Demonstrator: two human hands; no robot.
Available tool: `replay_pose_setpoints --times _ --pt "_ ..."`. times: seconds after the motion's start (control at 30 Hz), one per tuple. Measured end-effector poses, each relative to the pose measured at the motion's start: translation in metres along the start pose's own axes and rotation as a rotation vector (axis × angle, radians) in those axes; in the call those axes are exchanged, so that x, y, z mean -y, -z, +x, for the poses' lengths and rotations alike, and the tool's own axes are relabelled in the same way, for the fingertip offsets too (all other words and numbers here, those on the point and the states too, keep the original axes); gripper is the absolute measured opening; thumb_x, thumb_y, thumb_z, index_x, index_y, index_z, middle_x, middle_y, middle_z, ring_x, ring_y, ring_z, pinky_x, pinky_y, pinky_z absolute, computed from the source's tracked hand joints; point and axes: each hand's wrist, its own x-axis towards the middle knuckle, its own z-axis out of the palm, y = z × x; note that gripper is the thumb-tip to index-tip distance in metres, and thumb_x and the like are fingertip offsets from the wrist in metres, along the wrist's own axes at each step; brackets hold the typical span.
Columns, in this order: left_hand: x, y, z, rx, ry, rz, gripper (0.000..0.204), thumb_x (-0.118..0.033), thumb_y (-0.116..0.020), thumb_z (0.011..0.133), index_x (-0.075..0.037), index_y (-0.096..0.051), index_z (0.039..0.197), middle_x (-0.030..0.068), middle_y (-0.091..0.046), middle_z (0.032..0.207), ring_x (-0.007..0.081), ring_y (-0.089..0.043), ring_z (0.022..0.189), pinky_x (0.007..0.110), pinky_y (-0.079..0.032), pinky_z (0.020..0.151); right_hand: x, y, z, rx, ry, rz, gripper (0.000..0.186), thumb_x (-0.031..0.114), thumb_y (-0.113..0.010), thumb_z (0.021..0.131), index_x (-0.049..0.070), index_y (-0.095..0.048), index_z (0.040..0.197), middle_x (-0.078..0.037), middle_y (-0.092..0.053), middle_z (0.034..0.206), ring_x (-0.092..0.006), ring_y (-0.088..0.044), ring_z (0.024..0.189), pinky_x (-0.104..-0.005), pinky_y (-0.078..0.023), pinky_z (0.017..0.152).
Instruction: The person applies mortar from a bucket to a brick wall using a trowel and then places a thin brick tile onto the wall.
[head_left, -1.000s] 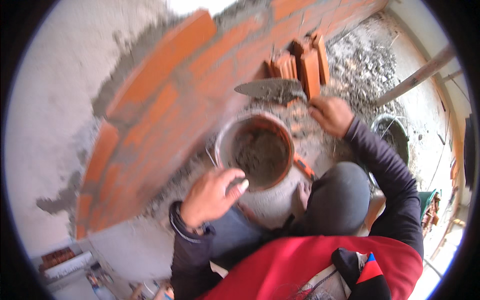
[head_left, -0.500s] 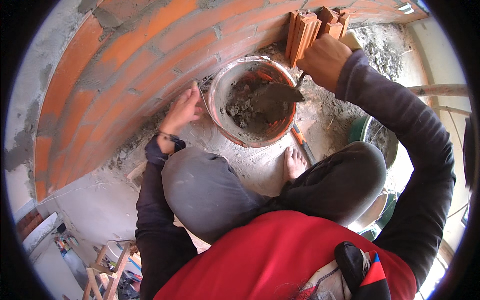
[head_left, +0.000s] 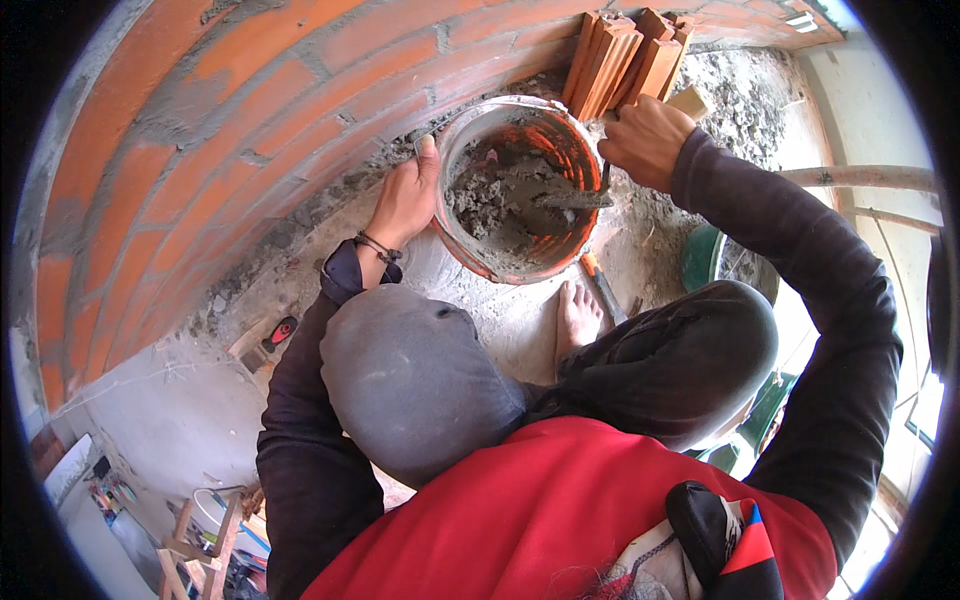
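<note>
My left hand [head_left: 406, 190] grips the near-left side of a mortar bucket [head_left: 465, 255], thumb up by its rim and wire handle. My right hand [head_left: 645, 140] is closed on a trowel, above the bucket's right edge. The trowel blade [head_left: 568, 198] lies in the wet grey mortar [head_left: 490, 200] at the bucket's right half. My bare foot [head_left: 578, 320] rests on the floor just below the bucket, beside an orange-and-grey tool [head_left: 603, 288].
An orange brick wall [head_left: 170, 190] curves along the left and top. Loose bricks [head_left: 605, 60] stand against it beyond the bucket. At right are a green bucket [head_left: 702, 260], rubble [head_left: 740, 110] and poles [head_left: 855, 176]. Wooden pieces [head_left: 200, 560] and clutter lie at lower left.
My right hand has brought the trowel from beyond the bucket down into the mortar. My left hand has moved up onto the bucket's side. The view has shifted.
</note>
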Motion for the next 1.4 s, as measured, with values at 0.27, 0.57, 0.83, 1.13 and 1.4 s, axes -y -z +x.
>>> replay_pose_setpoints --times 0.27,0.57,0.83,1.13,1.4 --pt "-0.008 -0.004 0.003 -0.01 0.014 -0.008 0.086 -0.063 -0.021 0.103 0.007 -0.06 0.071 0.0305 -0.059 0.067 0.0499 -0.063 0.076 0.052 -0.048 0.07 0.024 -0.035 -0.012 0.003 -0.053 0.276 0.009 0.015 -0.062 0.083 0.015 -0.07 0.085 -0.008 -0.067 0.072 -0.029 -0.069 0.071 -0.0424 -0.053 0.062" --pt "-0.005 0.001 -0.006 0.015 0.105 0.013 0.083 -0.062 -0.021 0.103 0.006 -0.055 0.072 0.024 -0.059 0.064 0.0391 -0.065 0.067 0.049 -0.047 0.066 0.045 -0.086 -0.052 0.13 -0.14 1.012 0.02 0.013 -0.067 0.069 0.004 -0.068 0.087 -0.016 -0.065 0.072 -0.0336 -0.066 0.072 -0.0441 -0.053 0.069" --pt "0.0 0.014 -0.026 0.129 0.268 -0.369 0.067 -0.06 -0.027 0.104 -0.002 -0.06 0.099 0.0083 -0.065 0.084 0.0169 -0.067 0.075 0.032 -0.057 0.06 0.069 -0.118 -0.089 -0.164 -0.337 1.674 0.018 0.008 -0.059 0.074 -0.001 -0.062 0.089 0.001 -0.052 0.068 -0.0073 -0.046 0.064 -0.0275 -0.04 0.057" --pt "0.027 0.055 -0.047 0.128 0.398 -0.461 0.058 -0.056 -0.034 0.104 -0.003 -0.052 0.124 0.0145 -0.06 0.116 0.0253 -0.065 0.097 0.041 -0.058 0.08 0.021 -0.06 -0.099 -0.654 -0.584 2.005 0.038 0.008 -0.058 0.091 0.0 -0.052 0.127 -0.001 -0.056 0.08 -0.0091 -0.058 0.066 -0.0272 -0.053 0.062" --pt "0.039 0.114 -0.084 -0.001 0.447 -0.485 0.054 -0.053 -0.042 0.103 -0.005 -0.05 0.124 0.0159 -0.06 0.115 0.0294 -0.065 0.102 0.045 -0.057 0.084 -0.04 -0.037 -0.047 -1.228 -0.812 1.941 0.048 0.001 -0.052 0.088 -0.004 -0.047 0.136 -0.011 -0.061 0.089 -0.013 -0.062 0.062 -0.0281 -0.054 0.056"
